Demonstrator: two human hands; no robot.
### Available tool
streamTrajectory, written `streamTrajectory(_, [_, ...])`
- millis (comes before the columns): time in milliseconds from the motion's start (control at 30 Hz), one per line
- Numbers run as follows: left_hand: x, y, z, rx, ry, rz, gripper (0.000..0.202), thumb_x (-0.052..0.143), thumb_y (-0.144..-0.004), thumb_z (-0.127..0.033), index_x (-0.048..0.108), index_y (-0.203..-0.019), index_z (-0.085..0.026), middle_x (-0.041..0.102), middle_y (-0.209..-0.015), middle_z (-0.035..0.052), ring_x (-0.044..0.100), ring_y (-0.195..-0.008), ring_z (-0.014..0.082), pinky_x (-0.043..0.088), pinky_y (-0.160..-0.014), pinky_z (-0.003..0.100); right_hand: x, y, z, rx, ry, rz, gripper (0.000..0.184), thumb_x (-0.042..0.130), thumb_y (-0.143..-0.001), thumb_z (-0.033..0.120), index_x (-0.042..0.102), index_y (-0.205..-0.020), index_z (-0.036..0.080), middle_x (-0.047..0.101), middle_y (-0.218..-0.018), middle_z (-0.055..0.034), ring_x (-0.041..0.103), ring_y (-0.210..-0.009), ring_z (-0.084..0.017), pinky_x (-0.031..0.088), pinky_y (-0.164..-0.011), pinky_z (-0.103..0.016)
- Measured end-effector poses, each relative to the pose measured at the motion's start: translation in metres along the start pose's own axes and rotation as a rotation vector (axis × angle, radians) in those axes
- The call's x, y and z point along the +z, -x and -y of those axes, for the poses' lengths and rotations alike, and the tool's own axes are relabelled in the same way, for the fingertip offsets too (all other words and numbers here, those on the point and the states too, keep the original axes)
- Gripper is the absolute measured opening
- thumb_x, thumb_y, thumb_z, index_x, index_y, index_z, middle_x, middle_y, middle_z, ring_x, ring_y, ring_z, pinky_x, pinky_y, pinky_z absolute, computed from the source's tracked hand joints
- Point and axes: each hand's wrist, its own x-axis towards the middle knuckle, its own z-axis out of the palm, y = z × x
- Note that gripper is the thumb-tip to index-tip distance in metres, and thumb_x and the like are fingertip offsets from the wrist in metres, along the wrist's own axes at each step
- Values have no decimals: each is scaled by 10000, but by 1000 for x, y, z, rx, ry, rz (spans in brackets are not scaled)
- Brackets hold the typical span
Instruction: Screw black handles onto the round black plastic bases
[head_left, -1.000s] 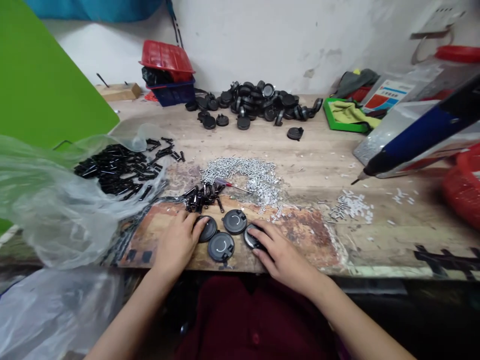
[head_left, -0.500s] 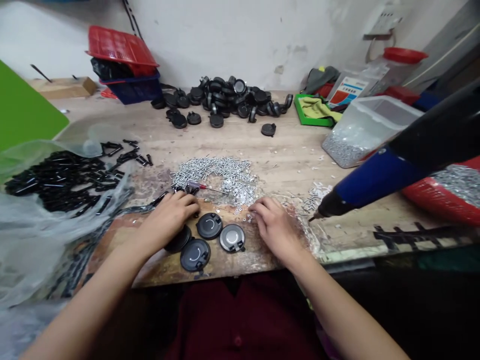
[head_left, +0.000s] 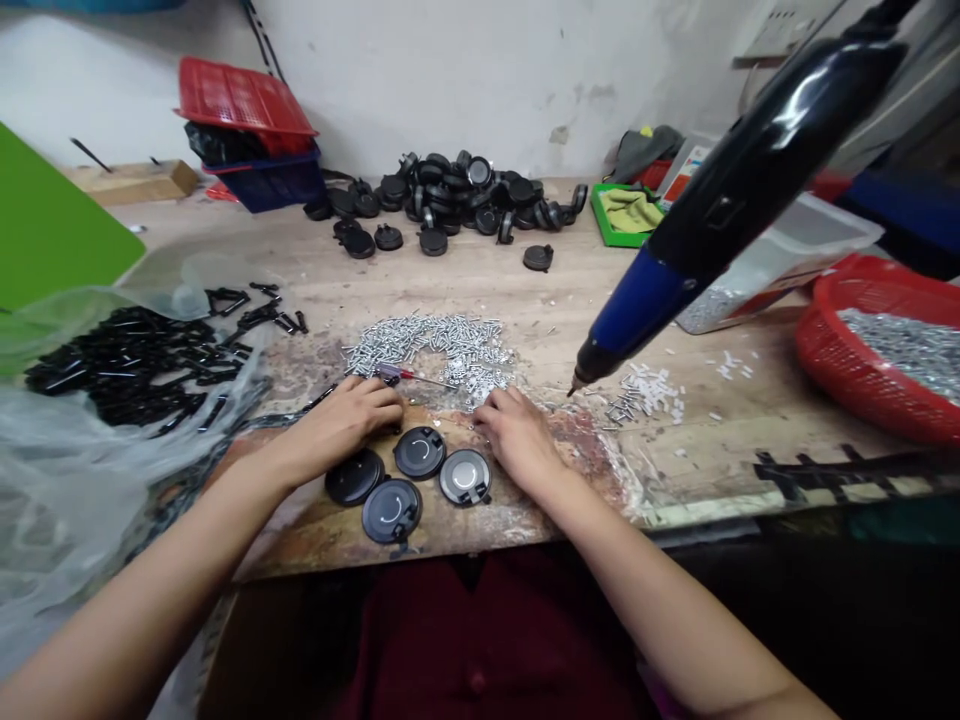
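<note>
Head view. Workbench [head_left: 480, 280] is crowded. Electric screwdriver [head_left: 720, 220], blue and black, hangs in from the upper right, tip down, above the bench and right of the hands, partly blocking the plastic tub [head_left: 780, 270]. Red basket [head_left: 862, 350] of screws sits at the far right. Left of the hands are black plastic parts [head_left: 127, 365], with a clear plastic bag [head_left: 67, 480] lying around and over their near edge. Further back: a heap of black caps [head_left: 450, 190], a red crate [head_left: 240, 97] on a blue crate [head_left: 270, 185], and a green board [head_left: 45, 220].

Four black round caps [head_left: 420, 452] lie at the near bench edge, between and just below the hands, none held. Loose screws [head_left: 427, 350] spread just above them.

Both forearms reach in from the bottom, angled toward the middle. Left hand [head_left: 341, 420] is palm down, fingers loosely together, just above the caps, beside a small red-handled screwdriver [head_left: 390, 373]. Right hand [head_left: 514, 435] is palm down, fingertips bunched at the edge of the screws. Cannot tell if either hand pinches a screw.
</note>
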Motion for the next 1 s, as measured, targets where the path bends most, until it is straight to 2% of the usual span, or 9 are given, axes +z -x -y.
streamTrajectory(67, [0,0,-1,-15,78,-37,191,447,-897,-269,637,-891,-242,656,-986,49,527,-930,229,335,-831,380,2,-2,-1,-12,0,4,151,510,-874,148,643,-825,198,581,-868,-66,474,-882,-222,384,-721,-315])
streamTrajectory(167, [-1,1,-13,-155,331,-223,164,488,-877,-302,624,-899,-213,658,-942,49,553,-943,219,367,-891,386,3,-4,-1,-19,-16,-7,155,486,-851,90,612,-813,172,583,-867,-84,473,-862,-226,392,-743,-336])
streamTrajectory(267, [-6,1,-39,-354,555,-410,182,474,-881,-318,576,-950,-184,639,-884,44,599,-841,188,459,-803,349,0,-4,0,-26,-64,-45,160,471,-829,64,584,-782,166,580,-845,-91,481,-835,-230,405,-740,-350])
streamTrajectory(400, [-14,3,-81,-574,1374,-518,210,633,-784,-304,548,-918,-168,616,-776,5,628,-697,149,541,-679,322,-10,4,7,-11,-176,-135,112,471,-851,102,558,-819,164,594,-832,-73,533,-815,-200,435,-731,-321])
streamTrajectory(500, [-18,5,-103,-641,1730,-513,302,715,-718,-232,582,-976,-148,633,-743,13,628,-666,133,547,-597,264,-21,12,17,47,-387,-220,48,517,-855,161,562,-842,171,619,-792,-30,574,-708,-144,459,-676,-272])
streamTrajectory(633, [-18,5,-119,-641,1889,-541,253,733,-714,-181,617,-930,-120,652,-757,36,611,-642,112,520,-531,210,-38,19,34,121,-909,-305,36,593,-834,204,624,-853,200,638,-801,2,601,-712,-119,473,-642,-241])
streamTrajectory(800, [-11,0,-133,-586,1927,-613,178,698,-755,-153,628,-915,-121,635,-766,23,595,-645,101,500,-511,197,-44,26,50,19,-1070,-356,136,626,-814,135,720,-846,227,668,-810,-6,632,-785,-122,505,-735,-260])
streamTrajectory(900, [-8,-2,-141,-603,1884,-686,162,694,-761,-145,618,-903,-125,630,-753,16,585,-641,97,486,-503,190,-38,27,51,120,-1236,-347,165,678,-767,130,727,-871,248,696,-828,-3,654,-764,-121,528,-704,-246])
streamTrajectory(1000, [-9,0,-148,-568,1890,-680,155,679,-782,-165,604,-915,-133,642,-743,25,570,-618,89,461,-481,175,-31,25,47,262,-1549,-274,142,753,-687,155,709,-788,245,678,-673,40,618,-567,-79,501,-528,-178])
